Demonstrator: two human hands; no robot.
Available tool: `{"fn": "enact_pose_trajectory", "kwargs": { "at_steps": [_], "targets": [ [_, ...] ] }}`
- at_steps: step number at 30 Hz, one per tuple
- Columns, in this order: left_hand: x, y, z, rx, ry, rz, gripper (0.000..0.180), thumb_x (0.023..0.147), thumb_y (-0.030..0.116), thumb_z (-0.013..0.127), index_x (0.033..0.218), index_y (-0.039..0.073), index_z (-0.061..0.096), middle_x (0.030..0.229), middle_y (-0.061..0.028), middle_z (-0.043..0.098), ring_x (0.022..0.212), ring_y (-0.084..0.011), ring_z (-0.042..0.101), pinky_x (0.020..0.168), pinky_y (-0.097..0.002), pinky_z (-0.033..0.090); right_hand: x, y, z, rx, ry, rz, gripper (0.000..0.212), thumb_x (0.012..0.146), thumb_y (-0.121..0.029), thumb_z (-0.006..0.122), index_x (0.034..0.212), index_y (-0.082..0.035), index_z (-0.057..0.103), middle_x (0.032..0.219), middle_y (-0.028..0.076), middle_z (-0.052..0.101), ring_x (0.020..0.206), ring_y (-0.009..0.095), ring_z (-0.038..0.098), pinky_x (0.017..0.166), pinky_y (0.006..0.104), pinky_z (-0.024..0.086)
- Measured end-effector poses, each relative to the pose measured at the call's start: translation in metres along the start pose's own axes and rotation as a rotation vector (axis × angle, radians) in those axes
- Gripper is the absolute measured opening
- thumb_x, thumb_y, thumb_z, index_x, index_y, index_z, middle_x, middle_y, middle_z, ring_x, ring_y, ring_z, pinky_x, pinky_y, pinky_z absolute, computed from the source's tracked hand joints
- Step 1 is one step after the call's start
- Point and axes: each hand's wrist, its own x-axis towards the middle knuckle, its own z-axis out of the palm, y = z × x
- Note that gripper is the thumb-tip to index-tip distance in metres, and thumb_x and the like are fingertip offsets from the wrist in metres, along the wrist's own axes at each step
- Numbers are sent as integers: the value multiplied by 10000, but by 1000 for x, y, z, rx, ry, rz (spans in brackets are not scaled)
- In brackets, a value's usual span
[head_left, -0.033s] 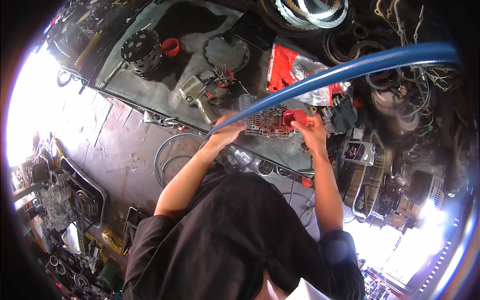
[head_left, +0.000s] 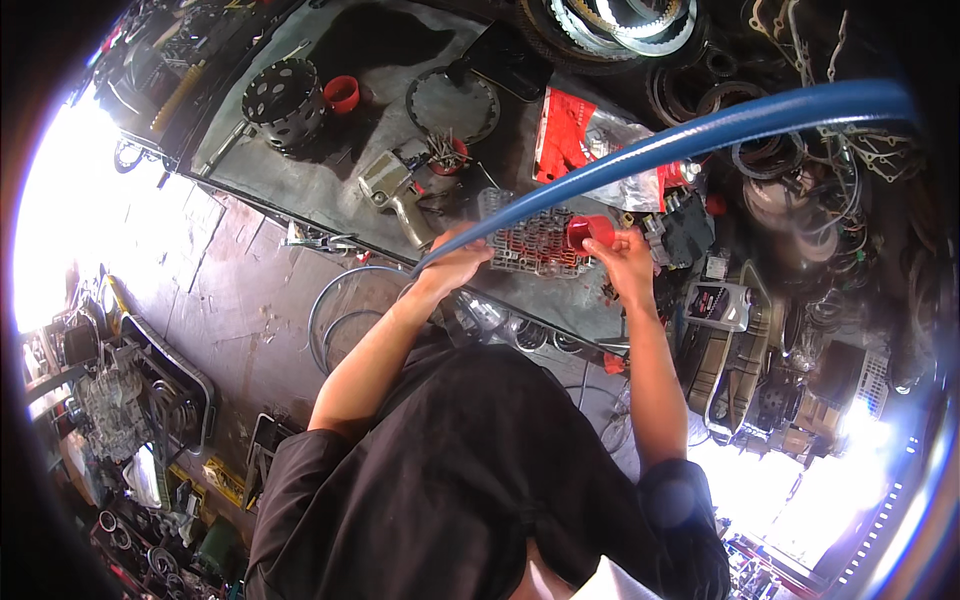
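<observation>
A thick blue hose (head_left: 640, 160) arcs from the upper right down to my left hand (head_left: 455, 268), whose fingers are closed around it near the workbench's front edge. Whether that hand also holds a nozzle is hidden. In my right hand (head_left: 628, 264) is a small red plastic cup (head_left: 590, 235), pinched at its side, with its open mouth tilted to the left. Behind and between the hands lies a metal valve body (head_left: 540, 250) full of channels. A pistol-shaped air impact wrench (head_left: 393, 195) rests just beyond my left hand.
On the metal workbench (head_left: 290, 190) stand a perforated drum (head_left: 283, 105), another red cup (head_left: 341, 94) and a red cup of small pins (head_left: 447, 156). A red-and-clear plastic bag (head_left: 565, 140) lies behind the valve body. Ring plates (head_left: 640, 25), a bottle (head_left: 718, 305) and several parts crowd the right.
The red cup has tipped slightly in my right hand. Otherwise my hands and the hose are almost where they were.
</observation>
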Motion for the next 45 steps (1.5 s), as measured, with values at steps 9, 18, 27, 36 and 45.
{"fn": "enact_pose_trajectory", "kwargs": {
  "at_steps": [9,18,27,36,45],
  "targets": [
    [2,5,-3,32,-69,-70,471,863,116,800,1304,56,647,1073,-70,668,983,-161,641,790,-297,536,35,-5,10,-5,26,-11,441,773,-155,941,984,4,587,785,-53,521,702,39,484,589,198,418],
    [-1,10,-2,-4,-75,-111,370,857,157,792,1182,71,635,979,-34,625,901,-149,597,757,-306,499,-11,-10,16,6,-79,-10,389,794,-161,923,997,-11,627,823,-15,618,794,68,614,707,234,528],
    [1,12,-5,-1,-127,-149,462,877,140,800,1302,63,637,1059,-38,625,959,-136,599,780,-278,505,26,-20,29,-59,9,-113,481,766,-192,948,1038,20,612,810,-34,566,711,39,489,642,215,454],
    [8,0,-2,17,-134,-112,454,870,126,795,1290,68,632,1017,-7,603,891,-111,575,719,-265,468,-18,-24,21,-149,-34,-87,471,739,-205,961,1021,-3,643,825,-37,575,726,42,498,649,222,461],
    [3,9,-5,7,-128,-97,454,884,161,781,1299,58,627,986,-18,611,879,-120,586,706,-269,469,19,-37,45,-209,37,-170,578,685,-300,980,1040,8,643,879,54,645,768,142,600,715,313,536]
  ]
}}
